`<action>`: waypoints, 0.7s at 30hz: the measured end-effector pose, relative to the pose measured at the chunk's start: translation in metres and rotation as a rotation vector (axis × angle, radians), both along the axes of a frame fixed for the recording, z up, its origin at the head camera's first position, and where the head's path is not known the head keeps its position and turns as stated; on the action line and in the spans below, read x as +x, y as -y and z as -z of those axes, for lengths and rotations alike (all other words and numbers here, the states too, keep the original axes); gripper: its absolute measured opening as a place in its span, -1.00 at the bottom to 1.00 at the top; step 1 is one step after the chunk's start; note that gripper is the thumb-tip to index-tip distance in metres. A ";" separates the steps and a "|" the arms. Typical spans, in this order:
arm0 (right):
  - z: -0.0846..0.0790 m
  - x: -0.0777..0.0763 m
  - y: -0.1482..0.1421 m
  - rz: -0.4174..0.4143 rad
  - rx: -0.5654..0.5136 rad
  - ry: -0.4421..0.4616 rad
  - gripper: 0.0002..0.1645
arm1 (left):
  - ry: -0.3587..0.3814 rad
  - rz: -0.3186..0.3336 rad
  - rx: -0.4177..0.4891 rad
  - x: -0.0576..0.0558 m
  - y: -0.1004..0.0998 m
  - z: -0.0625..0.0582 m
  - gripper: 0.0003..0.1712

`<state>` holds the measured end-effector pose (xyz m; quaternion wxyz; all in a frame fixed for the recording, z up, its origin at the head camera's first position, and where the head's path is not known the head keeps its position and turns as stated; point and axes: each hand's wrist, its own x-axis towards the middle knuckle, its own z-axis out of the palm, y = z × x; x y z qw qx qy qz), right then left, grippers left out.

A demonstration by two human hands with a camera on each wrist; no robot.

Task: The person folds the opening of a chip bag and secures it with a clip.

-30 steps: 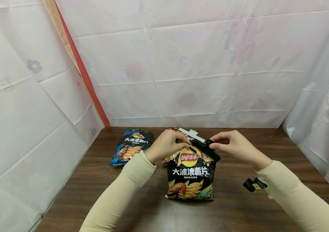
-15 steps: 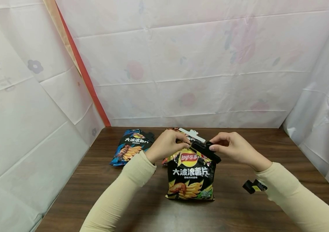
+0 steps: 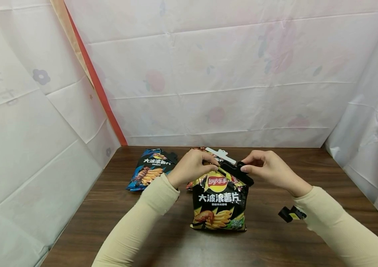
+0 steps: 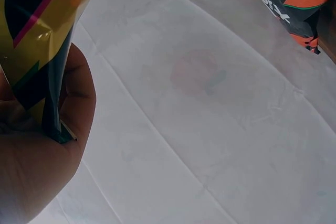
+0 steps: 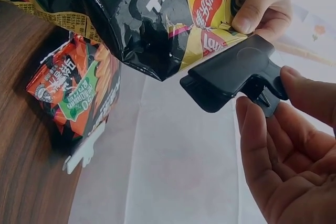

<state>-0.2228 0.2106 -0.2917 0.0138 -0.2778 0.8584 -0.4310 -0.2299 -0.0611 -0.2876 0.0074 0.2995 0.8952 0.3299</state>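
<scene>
A black Lay's chip bag (image 3: 219,198) stands upright at the middle of the table. My left hand (image 3: 192,165) pinches its top edge, thumb in front; in the left wrist view, the fingers curl behind the bag's film. My right hand (image 3: 272,172) squeezes the handles of a black bag clip (image 5: 226,74) between thumb and fingers. The clip slants along the bag's top right edge, close by the left fingertips. In the right wrist view its long bar meets the bag's edge, but I cannot tell whether the film lies between its two bars.
Behind the black bag, an orange-red chip bag (image 5: 68,82) carries a white clip (image 3: 220,155) at its top. A blue chip bag (image 3: 150,168) with a black clip (image 3: 172,157) lies at the left. White sheeting (image 3: 242,74) encloses the brown table (image 3: 262,244).
</scene>
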 end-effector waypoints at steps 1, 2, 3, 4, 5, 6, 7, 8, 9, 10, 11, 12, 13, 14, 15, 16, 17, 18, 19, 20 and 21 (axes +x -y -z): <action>0.000 0.000 0.001 0.001 0.001 -0.004 -0.85 | 0.001 0.000 0.000 0.000 0.000 0.000 -0.86; 0.000 0.000 0.001 0.000 0.004 -0.009 -0.86 | 0.003 0.000 -0.002 0.000 0.000 0.000 -0.86; 0.000 0.000 0.001 -0.001 0.004 -0.013 -0.86 | 0.005 -0.001 -0.003 0.000 0.000 0.000 -0.85; 0.000 0.000 0.002 -0.001 0.006 -0.018 -0.86 | 0.007 -0.003 -0.004 0.000 0.000 0.000 -0.85; 0.000 0.000 0.002 0.000 0.010 -0.022 -0.86 | 0.009 -0.004 -0.005 0.000 0.000 0.000 -0.85; 0.000 0.000 0.002 -0.001 0.012 -0.023 -0.86 | 0.009 -0.004 -0.005 0.000 0.001 0.000 -0.85; 0.000 0.000 0.003 -0.002 0.015 -0.025 -0.86 | 0.009 -0.004 -0.006 0.000 0.001 0.000 -0.85; 0.000 0.000 0.003 -0.005 0.016 -0.028 -0.86 | 0.009 -0.005 -0.007 0.001 0.001 0.000 -0.86; 0.001 0.000 0.003 -0.006 0.018 -0.029 -0.86 | 0.008 -0.005 -0.006 0.001 0.001 -0.001 -0.86; 0.001 -0.001 0.003 -0.008 0.021 -0.030 -0.87 | 0.007 -0.004 -0.005 0.001 0.001 -0.001 -0.86; 0.001 -0.001 0.003 -0.010 0.023 -0.030 -0.87 | 0.004 -0.004 -0.004 0.001 0.001 -0.001 -0.86; 0.002 -0.001 0.003 -0.012 0.025 -0.031 -0.87 | 0.002 -0.005 -0.003 0.001 0.001 -0.001 -0.86; 0.002 -0.002 0.003 -0.013 0.027 -0.031 -0.87 | 0.002 -0.006 -0.001 0.001 0.001 -0.001 -0.86; 0.002 -0.002 0.003 -0.015 0.028 -0.031 -0.87 | 0.000 -0.007 0.000 0.001 0.002 -0.001 -0.86; 0.003 -0.002 0.003 -0.016 0.030 -0.032 -0.87 | -0.002 -0.008 0.001 0.001 0.002 -0.001 -0.87; 0.003 -0.003 0.003 -0.018 0.031 -0.032 -0.87 | -0.001 -0.009 0.003 0.001 0.002 -0.001 -0.87; 0.003 -0.003 0.003 -0.019 0.032 -0.032 -0.87 | -0.001 -0.011 0.004 0.001 0.002 0.000 -0.87; 0.004 -0.003 0.003 -0.021 0.033 -0.032 -0.87 | 0.000 -0.013 0.005 0.001 0.002 0.000 -0.87; 0.004 -0.003 0.003 -0.022 0.034 -0.033 -0.87 | 0.001 -0.014 0.005 0.001 0.002 0.000 -0.87; 0.004 -0.003 0.003 -0.023 0.037 -0.035 -0.87 | 0.002 -0.015 0.006 0.001 0.002 0.000 -0.87; 0.004 -0.003 0.003 -0.023 0.039 -0.036 -0.87 | 0.004 -0.017 0.006 0.001 0.002 0.000 -0.87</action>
